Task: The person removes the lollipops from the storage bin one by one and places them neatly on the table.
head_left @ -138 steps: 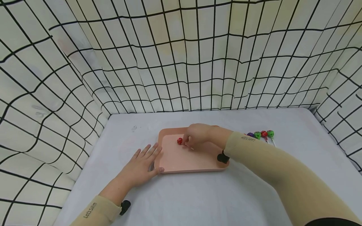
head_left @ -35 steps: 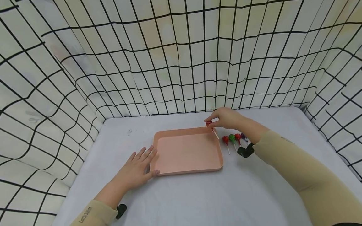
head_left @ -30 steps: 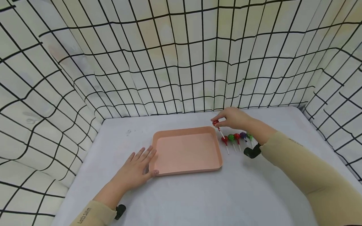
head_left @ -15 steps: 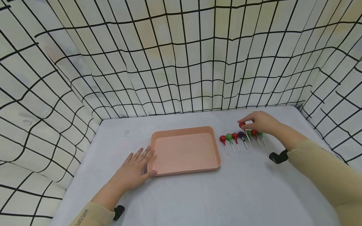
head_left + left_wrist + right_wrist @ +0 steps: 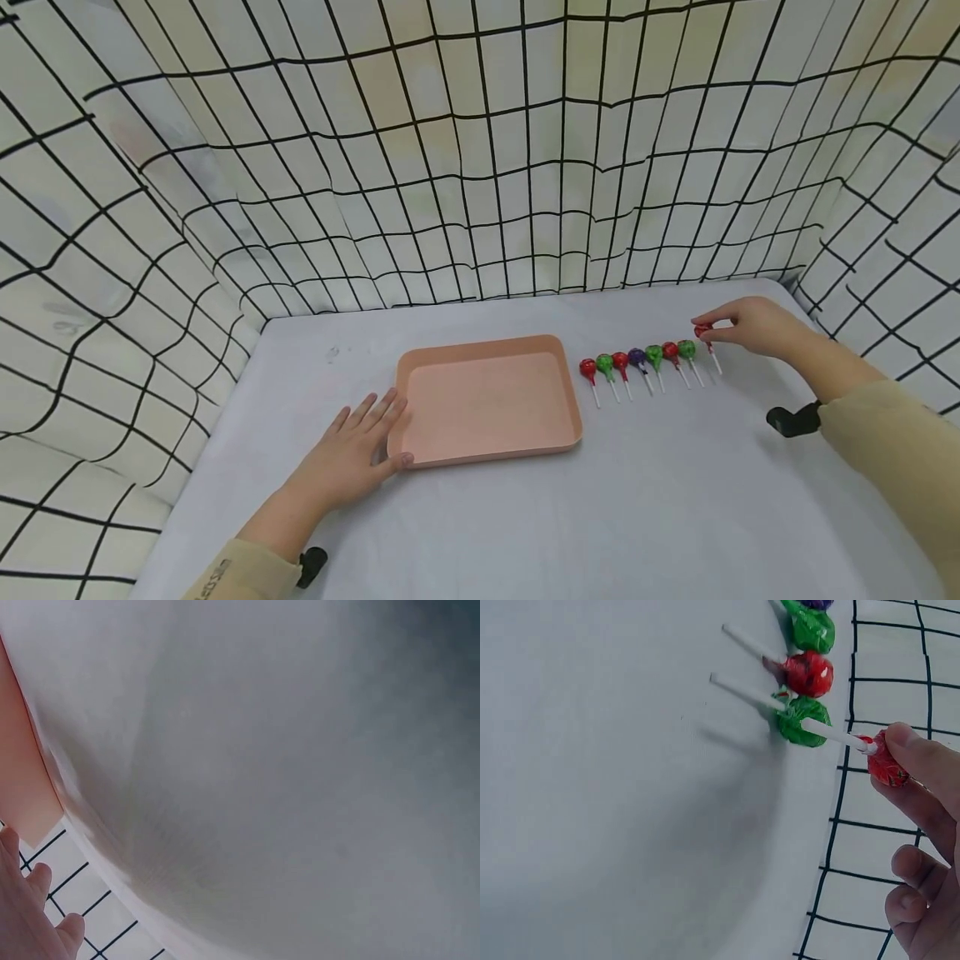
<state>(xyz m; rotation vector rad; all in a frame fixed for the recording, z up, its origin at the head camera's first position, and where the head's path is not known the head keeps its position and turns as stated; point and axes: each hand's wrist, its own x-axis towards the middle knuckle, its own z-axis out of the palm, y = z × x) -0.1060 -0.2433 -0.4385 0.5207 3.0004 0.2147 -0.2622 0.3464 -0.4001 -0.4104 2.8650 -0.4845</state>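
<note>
My right hand (image 5: pixel 761 327) pinches a red-wrapped lollipop (image 5: pixel 887 760) by its candy head between thumb and forefinger, at the right end of a row of lollipops. In the right wrist view its white stick points left, and it looks raised off the cloth. The row on the table holds red, green and purple lollipops, among them a green lollipop (image 5: pixel 687 349) nearest the hand and a purple lollipop (image 5: pixel 637 357). My left hand (image 5: pixel 345 458) lies with fingers spread at the left edge of a pink tray (image 5: pixel 487 400), fingertips and thumb touching its rim. Nothing lies in the tray.
A white cloth (image 5: pixel 525 525) covers the table. White walls with a black grid (image 5: pixel 480 167) rise at the back and both sides. The lollipop row starts just right of the tray, with a red lollipop (image 5: pixel 588 367) closest to it.
My right hand has carried the red lollipop from inside the tray, over its back right corner, rightward past the row to its right end. The left hand has stayed at the tray.
</note>
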